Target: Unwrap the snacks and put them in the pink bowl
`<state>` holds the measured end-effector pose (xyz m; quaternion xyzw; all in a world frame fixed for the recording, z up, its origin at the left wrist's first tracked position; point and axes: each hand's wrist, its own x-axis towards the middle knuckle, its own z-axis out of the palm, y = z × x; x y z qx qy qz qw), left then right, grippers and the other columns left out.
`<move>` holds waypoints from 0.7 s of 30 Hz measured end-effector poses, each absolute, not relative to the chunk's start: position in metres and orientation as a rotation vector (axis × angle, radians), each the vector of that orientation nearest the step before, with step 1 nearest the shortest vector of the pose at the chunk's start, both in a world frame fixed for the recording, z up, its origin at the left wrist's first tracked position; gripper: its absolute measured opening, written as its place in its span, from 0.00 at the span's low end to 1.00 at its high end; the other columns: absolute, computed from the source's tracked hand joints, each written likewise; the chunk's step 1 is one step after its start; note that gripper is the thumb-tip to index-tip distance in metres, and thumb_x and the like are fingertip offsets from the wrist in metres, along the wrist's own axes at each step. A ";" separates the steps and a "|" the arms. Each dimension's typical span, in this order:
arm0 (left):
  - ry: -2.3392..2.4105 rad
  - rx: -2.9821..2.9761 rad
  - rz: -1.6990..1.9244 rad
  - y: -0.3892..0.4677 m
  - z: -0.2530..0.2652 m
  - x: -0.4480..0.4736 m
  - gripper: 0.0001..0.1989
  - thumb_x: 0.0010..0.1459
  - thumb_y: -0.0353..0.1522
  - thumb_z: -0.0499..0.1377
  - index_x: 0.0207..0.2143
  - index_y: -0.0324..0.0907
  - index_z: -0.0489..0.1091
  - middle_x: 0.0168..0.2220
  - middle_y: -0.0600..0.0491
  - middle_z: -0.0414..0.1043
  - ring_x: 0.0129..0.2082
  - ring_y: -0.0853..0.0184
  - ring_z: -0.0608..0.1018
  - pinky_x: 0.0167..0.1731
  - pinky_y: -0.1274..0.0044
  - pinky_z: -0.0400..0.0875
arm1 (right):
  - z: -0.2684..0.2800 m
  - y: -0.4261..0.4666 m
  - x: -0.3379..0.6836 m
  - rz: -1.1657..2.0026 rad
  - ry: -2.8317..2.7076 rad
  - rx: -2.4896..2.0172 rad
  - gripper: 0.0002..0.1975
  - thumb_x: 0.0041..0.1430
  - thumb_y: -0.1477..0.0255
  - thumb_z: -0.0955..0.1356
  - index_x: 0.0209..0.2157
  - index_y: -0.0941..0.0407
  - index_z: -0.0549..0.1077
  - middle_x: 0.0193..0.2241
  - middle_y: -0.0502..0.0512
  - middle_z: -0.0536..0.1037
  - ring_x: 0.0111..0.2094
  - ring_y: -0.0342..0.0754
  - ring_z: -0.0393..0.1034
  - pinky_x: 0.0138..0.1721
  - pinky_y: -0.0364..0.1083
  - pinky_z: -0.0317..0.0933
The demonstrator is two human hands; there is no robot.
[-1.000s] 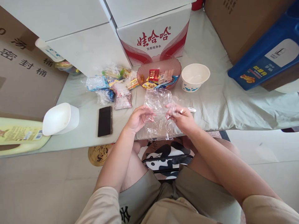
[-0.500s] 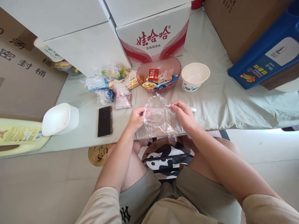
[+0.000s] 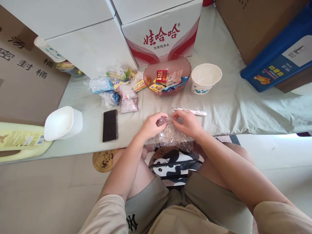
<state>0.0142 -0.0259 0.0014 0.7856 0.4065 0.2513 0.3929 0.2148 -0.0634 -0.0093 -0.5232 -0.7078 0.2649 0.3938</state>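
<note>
A crumpled clear plastic bag point(image 3: 169, 135) hangs at the front edge of the cloth-covered surface, between my two hands. My left hand point(image 3: 154, 125) is closed on its upper left part, thumb and fingers pinching the film. Close beside it, my right hand point(image 3: 186, 123) pinches the bag's top edge, the fingertips of both hands nearly meeting. Just beyond my right hand lies a white utility knife point(image 3: 198, 112), its thin tip pointing left. A pink ribbed bowl point(image 3: 147, 73) behind holds several small snack packets point(image 3: 162, 76).
Right of the bowl stands a white paper tub point(image 3: 204, 79). Several wrapped snacks point(image 3: 128, 94) lie to the left, near a black phone point(image 3: 110, 126) and a white plastic container point(image 3: 70, 123). Cartons point(image 3: 163, 39) line the back; a blue jug point(image 3: 273, 61) is at right.
My right hand has moved off the knife, slightly down and left, to pinch the bag. My left hand has shifted right, and the bag is now gathered more tightly and lower.
</note>
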 end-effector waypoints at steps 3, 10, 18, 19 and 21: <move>0.934 1.638 0.666 -0.024 -0.001 0.017 0.26 0.49 0.34 0.66 0.51 0.44 0.65 0.41 0.51 0.77 0.38 0.68 0.79 0.39 0.76 0.71 | -0.005 -0.065 0.214 0.712 -1.760 -1.281 0.03 0.53 0.75 0.64 0.29 0.54 0.70 0.25 0.50 0.74 0.28 0.46 0.68 0.34 0.46 0.61; 1.063 1.342 0.699 -0.016 0.004 0.017 0.15 0.45 0.37 0.69 0.30 0.40 0.70 0.29 0.54 0.75 0.29 0.69 0.76 0.33 0.77 0.70 | 0.000 -0.062 0.219 0.733 -1.362 -1.374 0.06 0.54 0.68 0.67 0.35 0.53 0.69 0.35 0.54 0.76 0.41 0.51 0.70 0.47 0.52 0.61; 0.994 1.103 1.078 -0.023 0.007 0.025 0.22 0.42 0.39 0.71 0.32 0.44 0.60 0.29 0.59 0.74 0.27 0.73 0.75 0.30 0.80 0.68 | -0.004 -0.068 0.206 1.433 -1.101 -1.112 0.35 0.48 0.62 0.74 0.55 0.50 0.59 0.32 0.48 0.74 0.34 0.48 0.70 0.38 0.50 0.66; 1.009 1.090 1.113 -0.024 0.006 0.027 0.23 0.43 0.39 0.70 0.31 0.44 0.59 0.29 0.60 0.73 0.26 0.73 0.75 0.30 0.80 0.68 | -0.004 -0.068 0.204 1.454 -1.060 -1.111 0.33 0.48 0.63 0.74 0.54 0.50 0.60 0.29 0.46 0.73 0.30 0.46 0.69 0.36 0.49 0.65; 1.045 1.047 1.129 -0.023 0.007 0.028 0.23 0.44 0.40 0.69 0.32 0.45 0.56 0.26 0.61 0.72 0.23 0.74 0.74 0.26 0.81 0.66 | -0.006 -0.065 0.203 1.421 -0.969 -1.124 0.28 0.48 0.64 0.73 0.49 0.50 0.62 0.27 0.44 0.71 0.27 0.44 0.68 0.33 0.48 0.65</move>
